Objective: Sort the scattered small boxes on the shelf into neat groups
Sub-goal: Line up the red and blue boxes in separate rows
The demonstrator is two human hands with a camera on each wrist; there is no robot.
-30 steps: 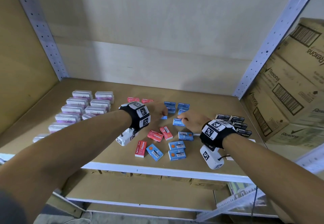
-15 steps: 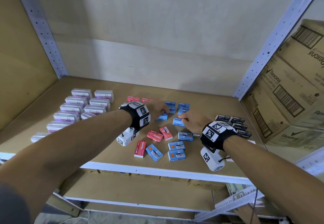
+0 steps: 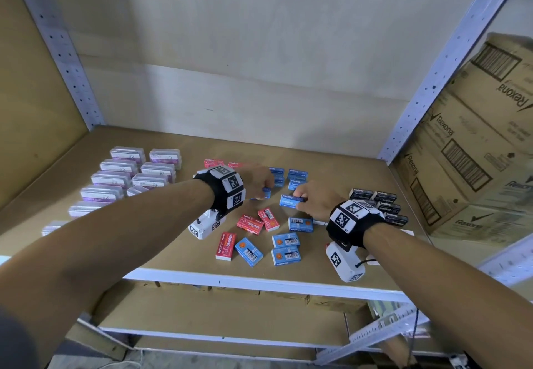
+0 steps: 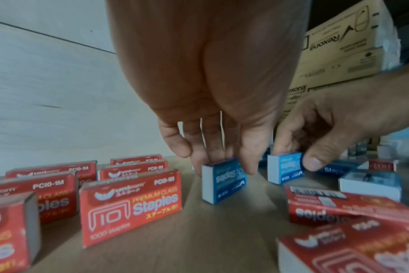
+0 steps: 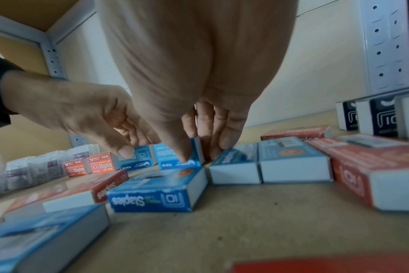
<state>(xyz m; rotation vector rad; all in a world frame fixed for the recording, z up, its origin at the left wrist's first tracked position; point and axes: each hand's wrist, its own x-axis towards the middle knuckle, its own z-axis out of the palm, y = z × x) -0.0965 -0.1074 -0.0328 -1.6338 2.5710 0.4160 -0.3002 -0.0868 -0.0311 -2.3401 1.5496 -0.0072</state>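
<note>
**Two blue boxes pinched at mid-shelf**

Brown shelf board carries everything I'm working on, with a pale wall behind it. My left hand pinches a small blue staple box upright on the board, thumb on one face and fingers on the other. My right hand pinches a second blue box the same way, just beside the first; whether it touches the board I can't tell. Both sit in front of the stacked blue boxes, which my hands partly hide in the head view.

Loose red boxes and more blue ones lie flat and skewed nearer the front edge. Clear cases stand in two rows on the left, partly covered by my left forearm. Dark boxes are grouped on the right; their print is too small to read. Large cartons stand beyond the right post, cut off by the frame. Bare board lies open behind the groups, up to the wall.
</note>
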